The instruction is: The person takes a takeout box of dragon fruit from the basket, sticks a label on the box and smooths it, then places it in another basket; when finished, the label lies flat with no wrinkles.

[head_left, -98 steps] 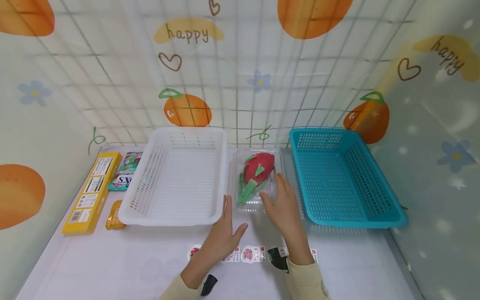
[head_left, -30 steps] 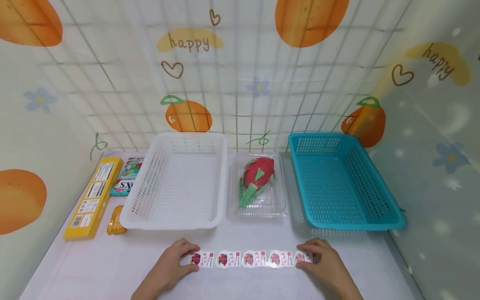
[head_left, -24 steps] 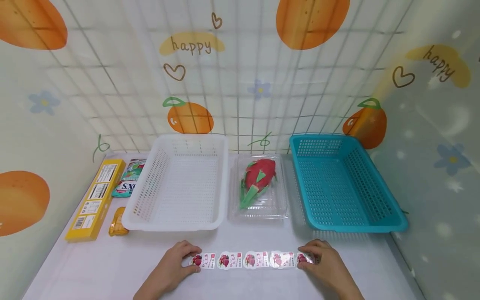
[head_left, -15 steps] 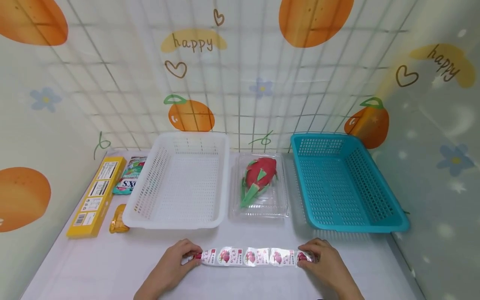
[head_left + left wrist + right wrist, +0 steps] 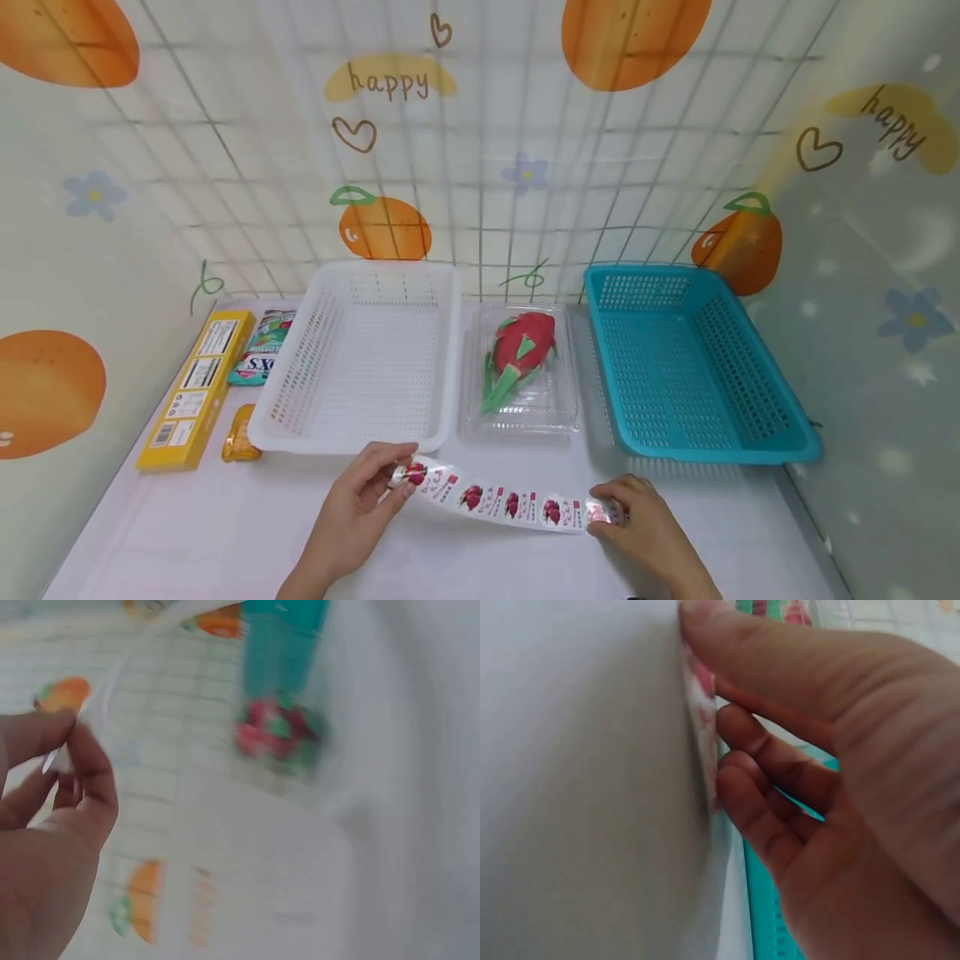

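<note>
A strip of dragon fruit stickers [image 5: 517, 506] stretches between my two hands, bowed, with its left part raised higher than its right. My left hand [image 5: 348, 512] pinches the left end between thumb and fingers; in the left wrist view the strip's white edge [image 5: 97, 709] stands out from those fingertips. At the other end, the thumb and fingers of my right hand [image 5: 648, 529] grip the last sticker, low over the table. Behind the strip, a red and green dragon fruit [image 5: 523, 346] lies in a clear plastic box [image 5: 528, 421].
A white basket [image 5: 352, 444] stands left of the clear box, a teal basket [image 5: 720, 454] right of it. Along the left edge lie a yellow carton [image 5: 187, 396], a green snack bag [image 5: 258, 354] and a small orange packet [image 5: 240, 435]. A printed curtain [image 5: 480, 125] hangs behind.
Both hands came from beside the box and white basket to the strip's ends. The left hand then lifted its end up and away from the table; the right hand stayed nearly in place.
</note>
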